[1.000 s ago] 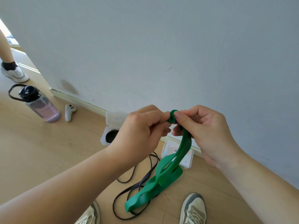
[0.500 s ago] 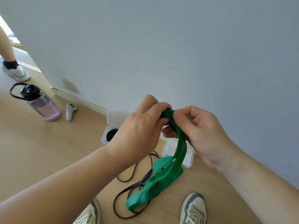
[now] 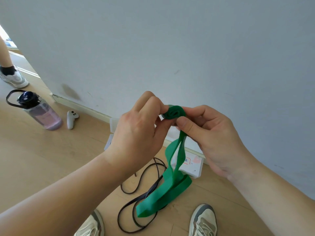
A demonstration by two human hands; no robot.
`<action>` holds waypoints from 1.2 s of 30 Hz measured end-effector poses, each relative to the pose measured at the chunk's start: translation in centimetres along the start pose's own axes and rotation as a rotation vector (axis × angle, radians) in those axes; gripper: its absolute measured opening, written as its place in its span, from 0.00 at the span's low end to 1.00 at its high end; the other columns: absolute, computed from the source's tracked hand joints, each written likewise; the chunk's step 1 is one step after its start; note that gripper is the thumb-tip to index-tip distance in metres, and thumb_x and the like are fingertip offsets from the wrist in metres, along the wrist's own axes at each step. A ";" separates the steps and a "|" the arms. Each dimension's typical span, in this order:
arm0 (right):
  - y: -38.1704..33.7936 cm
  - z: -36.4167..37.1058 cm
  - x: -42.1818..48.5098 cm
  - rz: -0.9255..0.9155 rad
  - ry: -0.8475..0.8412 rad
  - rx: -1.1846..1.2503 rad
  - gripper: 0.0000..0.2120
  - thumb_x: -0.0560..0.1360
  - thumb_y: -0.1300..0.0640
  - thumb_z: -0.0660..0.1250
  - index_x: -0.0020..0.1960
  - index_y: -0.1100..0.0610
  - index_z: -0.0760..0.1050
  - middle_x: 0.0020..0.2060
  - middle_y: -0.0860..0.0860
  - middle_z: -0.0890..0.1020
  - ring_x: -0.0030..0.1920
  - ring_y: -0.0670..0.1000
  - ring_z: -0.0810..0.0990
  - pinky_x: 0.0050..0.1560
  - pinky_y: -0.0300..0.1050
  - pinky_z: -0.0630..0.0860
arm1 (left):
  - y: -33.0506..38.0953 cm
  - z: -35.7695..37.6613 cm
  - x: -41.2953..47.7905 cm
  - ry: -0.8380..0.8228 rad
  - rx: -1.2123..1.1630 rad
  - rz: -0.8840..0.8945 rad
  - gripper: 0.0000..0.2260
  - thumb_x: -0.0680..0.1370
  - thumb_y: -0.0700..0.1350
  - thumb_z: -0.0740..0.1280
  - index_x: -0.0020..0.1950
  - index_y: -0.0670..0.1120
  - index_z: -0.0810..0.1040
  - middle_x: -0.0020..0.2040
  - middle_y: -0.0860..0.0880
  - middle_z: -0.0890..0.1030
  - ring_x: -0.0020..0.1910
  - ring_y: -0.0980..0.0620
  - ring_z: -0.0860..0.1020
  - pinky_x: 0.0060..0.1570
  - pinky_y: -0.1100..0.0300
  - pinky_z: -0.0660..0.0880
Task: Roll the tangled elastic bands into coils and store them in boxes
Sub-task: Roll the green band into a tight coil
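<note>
- Your left hand (image 3: 138, 132) and right hand (image 3: 210, 133) are raised in front of the wall (image 3: 170, 48), both with fingers curled. Together they pinch the coil (image 3: 175, 113) rolled at the top end of the green band (image 3: 175, 169). Your left fingertips are on its left side, and your right thumb is below it with the fingers bent over its right side.
- The rest of the green band hangs from the coil as a loose, twisted loop. Its lower end reaches down between your left shoe (image 3: 92, 225) and right shoe (image 3: 202, 220). You cannot tell whether it rests on the floor (image 3: 42, 159).
- The black band (image 3: 136, 199) lies in loose loops on the floor under that lower end.
- A white box (image 3: 196, 167) with a printed label sits against the skirting board (image 3: 88, 108), just behind the hanging band. A second white box (image 3: 112, 124) is mostly hidden behind your left hand.
- Open floor stretches to your left, while the wall closes off the far side and the right.
- Farther left, a water bottle (image 3: 40, 111) and a white controller (image 3: 71, 119) stand near each other, well apart from the bands.
- Another person's foot (image 3: 14, 79) shows at the far left edge.
</note>
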State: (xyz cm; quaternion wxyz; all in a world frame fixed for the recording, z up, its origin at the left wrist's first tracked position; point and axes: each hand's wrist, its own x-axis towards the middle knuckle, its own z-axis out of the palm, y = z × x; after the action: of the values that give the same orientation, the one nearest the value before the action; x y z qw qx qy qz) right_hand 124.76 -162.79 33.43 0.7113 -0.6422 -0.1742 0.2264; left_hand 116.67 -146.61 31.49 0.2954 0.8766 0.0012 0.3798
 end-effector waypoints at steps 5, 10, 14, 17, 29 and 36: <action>-0.5 0.8 0.0 0.022 0.020 0.141 0.11 0.69 0.58 0.73 0.50 0.59 0.82 0.49 0.60 0.88 0.50 0.59 0.87 0.57 0.54 0.84 | 0.4 0.2 0.3 0.067 -0.116 -0.042 0.10 0.77 0.42 0.76 0.44 0.37 0.78 0.42 0.47 0.80 0.37 0.50 0.85 0.33 0.51 0.81; -0.7 -0.1 0.6 -0.005 0.084 -0.042 0.07 0.79 0.68 0.69 0.54 0.61 0.82 0.47 0.58 0.88 0.48 0.58 0.88 0.56 0.51 0.83 | -0.3 1.1 -0.6 -0.076 -0.203 -0.063 0.05 0.79 0.38 0.72 0.51 0.36 0.81 0.46 0.45 0.81 0.42 0.47 0.85 0.40 0.47 0.83; -0.8 -0.8 0.6 -0.018 -0.014 -0.204 0.11 0.80 0.69 0.67 0.56 0.58 0.83 0.46 0.54 0.89 0.48 0.52 0.88 0.54 0.43 0.82 | -1.4 0.6 -0.7 -0.136 -0.142 0.015 0.08 0.79 0.43 0.73 0.45 0.39 0.81 0.40 0.49 0.81 0.36 0.46 0.81 0.33 0.47 0.80; -0.8 -0.8 0.4 -0.013 -0.115 -0.326 0.12 0.79 0.69 0.68 0.57 0.55 0.83 0.48 0.51 0.89 0.51 0.49 0.87 0.55 0.39 0.81 | -2.0 -0.8 -0.4 -0.172 -0.074 0.088 0.10 0.78 0.49 0.75 0.52 0.44 0.82 0.47 0.52 0.82 0.41 0.51 0.81 0.35 0.50 0.80; -0.9 -0.4 0.5 0.056 -0.115 0.065 0.14 0.70 0.62 0.78 0.54 0.59 0.80 0.48 0.57 0.88 0.50 0.54 0.87 0.54 0.44 0.81 | -0.6 -0.4 0.1 -0.058 0.048 0.152 0.13 0.78 0.44 0.76 0.54 0.36 0.80 0.46 0.45 0.77 0.42 0.49 0.75 0.37 0.52 0.76; -0.8 -0.3 0.7 -0.020 -0.121 -0.041 0.12 0.70 0.61 0.73 0.54 0.58 0.82 0.48 0.55 0.89 0.51 0.51 0.87 0.55 0.42 0.81 | -0.8 -0.4 0.4 -0.006 0.025 0.126 0.14 0.76 0.46 0.77 0.46 0.36 0.79 0.42 0.44 0.77 0.35 0.45 0.77 0.32 0.49 0.77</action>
State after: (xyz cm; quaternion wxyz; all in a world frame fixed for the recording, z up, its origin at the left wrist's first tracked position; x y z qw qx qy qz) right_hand 125.58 -162.74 34.14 0.6886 -0.6398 -0.2280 0.2541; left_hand 116.85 -145.69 31.56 0.2601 0.8797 -0.0503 0.3948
